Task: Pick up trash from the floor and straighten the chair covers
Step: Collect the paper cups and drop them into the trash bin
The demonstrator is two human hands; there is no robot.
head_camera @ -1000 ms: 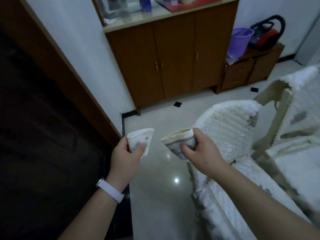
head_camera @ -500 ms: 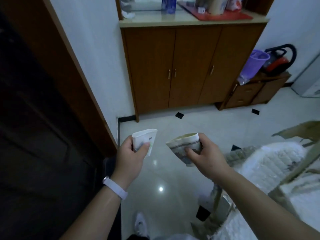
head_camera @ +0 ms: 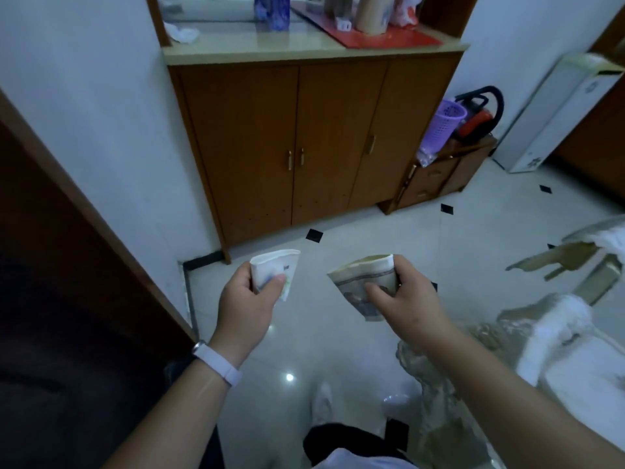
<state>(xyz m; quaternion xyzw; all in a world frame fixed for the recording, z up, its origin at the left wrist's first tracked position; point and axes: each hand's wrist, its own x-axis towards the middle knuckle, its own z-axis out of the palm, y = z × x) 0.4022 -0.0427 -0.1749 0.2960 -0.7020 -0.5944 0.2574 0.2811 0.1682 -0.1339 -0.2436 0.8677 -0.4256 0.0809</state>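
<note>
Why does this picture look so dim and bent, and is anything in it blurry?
Head view: the light is dim and bluish, with one small glare spot on the floor; the wide lens bows the cabinet edges; the chair cover at right is smeared, while both paper cups look fairly sharp.

At twelve o'clock stands the cabinet (head_camera: 304, 143); a basket (head_camera: 441, 125) sits on the low drawer unit (head_camera: 439, 177) at one o'clock; the covered chair (head_camera: 571, 360) lies at four; the doorway (head_camera: 67, 299) at nine.
</note>
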